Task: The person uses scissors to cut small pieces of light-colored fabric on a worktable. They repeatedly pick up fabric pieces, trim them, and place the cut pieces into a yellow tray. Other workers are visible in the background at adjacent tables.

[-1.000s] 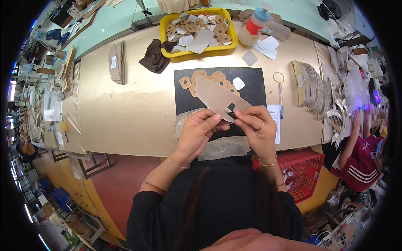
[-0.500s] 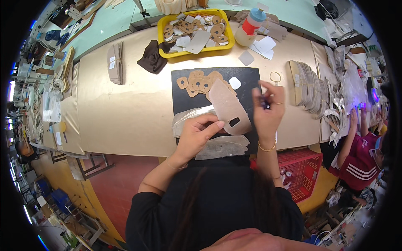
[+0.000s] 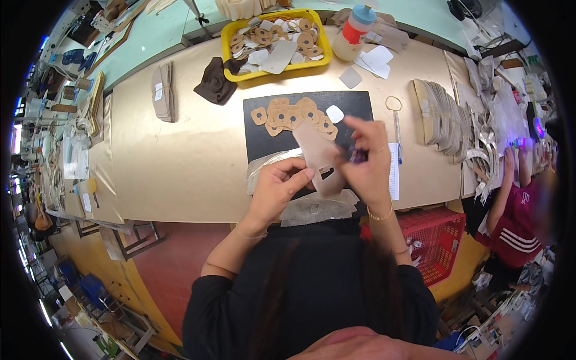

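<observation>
Pinched between my left thumb and fingers is a beige curved panel with a small rectangular cut-out (image 3: 313, 145); my left hand (image 3: 275, 188) grips its left edge. My right hand (image 3: 370, 168) is closed round a small dark purple tool (image 3: 359, 155), blurred and mostly hidden, beside the panel's right edge. Under both hands lies a black board (image 3: 259, 143). Tan pieces with dark centre holes (image 3: 292, 114) are heaped on its far part, near a rounded white piece (image 3: 335, 113). Thin translucent panels (image 3: 315, 210) lie at the board's near edge.
A yellow tray (image 3: 277, 74) of small pieces stands at the back, beside a blue-capped bottle (image 3: 354, 35) and a dark brown cloth (image 3: 216, 83). Bundled panels (image 3: 441, 117) and a pen (image 3: 398, 141) are on the right. A red crate (image 3: 441, 249) stands below; a co-worker sits far right.
My right hand has moved left and nearer the panel with the small purple tool. The panel has turned a little in my left hand, which keeps its grip.
</observation>
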### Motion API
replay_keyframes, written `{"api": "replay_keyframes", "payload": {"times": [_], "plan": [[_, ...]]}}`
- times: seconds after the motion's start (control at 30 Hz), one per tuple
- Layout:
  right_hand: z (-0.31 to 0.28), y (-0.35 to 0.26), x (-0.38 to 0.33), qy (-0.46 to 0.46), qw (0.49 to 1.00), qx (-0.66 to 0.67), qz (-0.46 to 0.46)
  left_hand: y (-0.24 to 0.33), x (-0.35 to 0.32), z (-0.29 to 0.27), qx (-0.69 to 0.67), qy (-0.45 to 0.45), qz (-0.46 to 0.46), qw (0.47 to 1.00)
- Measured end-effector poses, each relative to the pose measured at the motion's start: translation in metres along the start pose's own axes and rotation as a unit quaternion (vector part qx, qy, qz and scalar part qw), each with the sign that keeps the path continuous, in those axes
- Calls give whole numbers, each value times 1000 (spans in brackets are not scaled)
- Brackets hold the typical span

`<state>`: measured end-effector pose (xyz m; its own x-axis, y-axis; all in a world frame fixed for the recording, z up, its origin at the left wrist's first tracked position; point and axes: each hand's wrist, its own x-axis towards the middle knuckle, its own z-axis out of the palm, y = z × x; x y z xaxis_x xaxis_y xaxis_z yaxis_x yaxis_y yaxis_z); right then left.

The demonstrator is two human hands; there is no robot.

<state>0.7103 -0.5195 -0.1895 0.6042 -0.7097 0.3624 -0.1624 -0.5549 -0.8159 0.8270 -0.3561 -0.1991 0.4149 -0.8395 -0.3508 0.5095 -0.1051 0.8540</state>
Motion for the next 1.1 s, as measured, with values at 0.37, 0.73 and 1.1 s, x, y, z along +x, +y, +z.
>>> {"api": "replay_keyframes", "payload": {"times": [0.37,0.73,1.1], "plan": [[-10,-2,-11,-127,952,210,182,-3,2,-1,-40,3,9,999],[-16,-20,-37,-156,981,-24,-116,-2,3,0,-96,16,-7,995],[-17,-26,-38,-114,989,60,72,4,-1,9,-117,33,34,992]]}}
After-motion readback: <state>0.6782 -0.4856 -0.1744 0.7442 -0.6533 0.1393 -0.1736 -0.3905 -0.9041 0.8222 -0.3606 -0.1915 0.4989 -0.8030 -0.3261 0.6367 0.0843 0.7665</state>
